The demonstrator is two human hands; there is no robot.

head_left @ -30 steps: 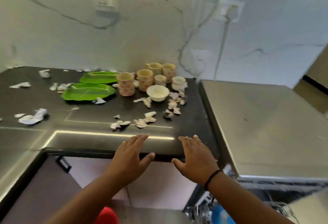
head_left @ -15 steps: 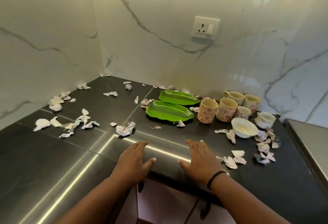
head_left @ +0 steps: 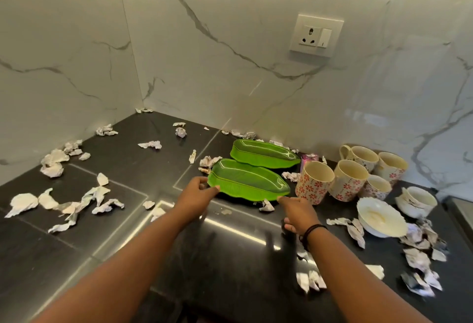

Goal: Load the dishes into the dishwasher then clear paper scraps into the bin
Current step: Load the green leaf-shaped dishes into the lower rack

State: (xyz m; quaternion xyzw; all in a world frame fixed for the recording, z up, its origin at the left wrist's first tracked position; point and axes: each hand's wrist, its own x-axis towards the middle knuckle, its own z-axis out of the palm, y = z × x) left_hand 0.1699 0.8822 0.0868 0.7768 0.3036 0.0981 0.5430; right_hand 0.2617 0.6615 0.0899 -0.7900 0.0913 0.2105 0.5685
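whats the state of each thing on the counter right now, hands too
near green leaf plate: flat on counter, left end pinched by left hand
far green leaf plate: flat, untouched
right hand: fingers at near plate's right end, grip unclear
floral mugs: upright, empty
white bowl: upright, empty
paper scraps: crumpled, scattered
wall switch: position unclear

Both forearms run out of the bottom edge, so nothing above the elbows shows. The left hand [head_left: 195,193] covers the near left tip of the closer green leaf-shaped plastic plate [head_left: 249,181]; how far its fingers reach under the rim cannot be told. The small pink object [head_left: 308,160] behind the flowered ceramic mug [head_left: 314,181] is mostly hidden and unidentifiable. The torn paper scraps [head_left: 419,271] at the right are blurred. The black stone worktop [head_left: 230,258] is cut off left, right and below.
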